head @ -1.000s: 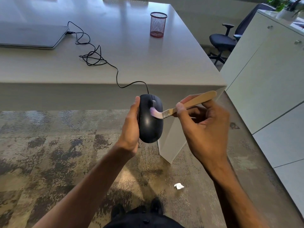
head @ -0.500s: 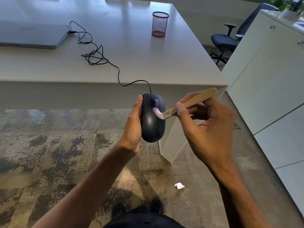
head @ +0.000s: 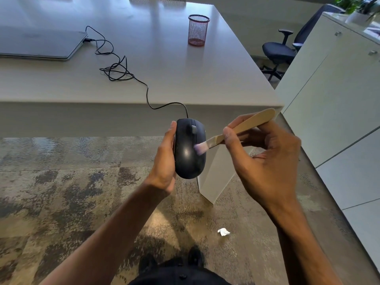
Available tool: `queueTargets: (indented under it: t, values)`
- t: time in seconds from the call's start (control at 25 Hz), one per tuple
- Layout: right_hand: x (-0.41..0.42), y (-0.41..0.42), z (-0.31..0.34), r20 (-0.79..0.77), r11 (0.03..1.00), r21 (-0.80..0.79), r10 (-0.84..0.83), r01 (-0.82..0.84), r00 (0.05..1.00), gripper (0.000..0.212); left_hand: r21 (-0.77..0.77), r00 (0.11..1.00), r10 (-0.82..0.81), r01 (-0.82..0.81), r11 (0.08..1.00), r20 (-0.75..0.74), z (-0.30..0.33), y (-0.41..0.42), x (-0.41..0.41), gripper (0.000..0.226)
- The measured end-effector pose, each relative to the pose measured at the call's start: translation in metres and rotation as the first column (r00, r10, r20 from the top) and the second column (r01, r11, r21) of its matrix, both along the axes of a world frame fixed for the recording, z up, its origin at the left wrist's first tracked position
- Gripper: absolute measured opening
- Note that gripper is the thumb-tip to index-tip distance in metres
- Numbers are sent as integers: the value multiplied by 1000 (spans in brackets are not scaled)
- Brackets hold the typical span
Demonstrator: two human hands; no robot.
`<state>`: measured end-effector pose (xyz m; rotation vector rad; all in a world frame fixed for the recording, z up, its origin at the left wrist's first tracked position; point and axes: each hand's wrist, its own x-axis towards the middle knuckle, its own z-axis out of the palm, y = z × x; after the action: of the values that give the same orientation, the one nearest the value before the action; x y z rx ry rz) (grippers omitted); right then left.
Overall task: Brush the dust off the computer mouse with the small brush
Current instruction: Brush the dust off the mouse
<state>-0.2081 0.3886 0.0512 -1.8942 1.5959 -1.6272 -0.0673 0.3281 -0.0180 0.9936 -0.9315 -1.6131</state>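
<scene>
computer mouse (head: 190, 148) gripped along its left edge by left hand (head: 164, 163), held in the air before the surface (head: 185, 79), long axis pointing away | small brush (head: 236, 133) pinched in right hand (head: 267, 161), bristles on its right flank | since earlier: bristles drawn from beside the scroll wheel down to mid-body (cable trailing onto the surface)

No text, brand, number or sign can be read anywhere in the head view. The computer mouse (head: 190, 148), the closed laptop (head: 41, 45) and the small brush (head: 236, 132) show plain surfaces with no legible lettering.
</scene>
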Motion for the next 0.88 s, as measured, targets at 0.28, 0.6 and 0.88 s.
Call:
queueTargets:
  t: [0.28,0.6,0.88]
  values:
    - [3,-7,-6,48,999,-17,-32,32,998,12,-17,999,0,0,1000,-36,-2,-4,-1,48]
    - [-3,-8,-1,72,996,-49,-71,75,995,13,-38,1000,-9,10,999,7,-5,-8,-2,50]
    - [-2,-6,-3,46,999,-37,-17,19,999,14,-17,1000,-3,3,1000,-6,-6,-11,-1,48]
